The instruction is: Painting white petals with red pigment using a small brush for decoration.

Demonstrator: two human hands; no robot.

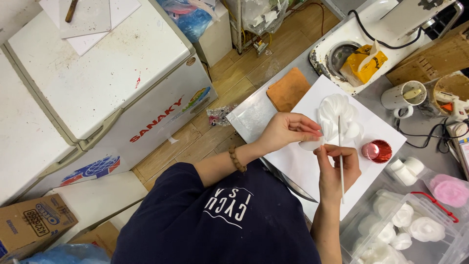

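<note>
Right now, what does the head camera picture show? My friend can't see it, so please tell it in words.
A person's left hand holds a white flower while the right hand pinches its thin white stick above a white sheet on a table. Nearby sit a red cup, a white mug and a clear box of white flowers.

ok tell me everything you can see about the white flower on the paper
The flower is all white, built of rounded, overlapping petals that look like thin foam or wafer-like sheet; the material cannot be told for sure. It sits above a white paper sheet on the worktop. A thin white stick runs down from its middle, and the right hand holds that stick. The left hand pinches a loose petal at its lower left edge. A red foil cup stands nearby, apart from it.
</note>
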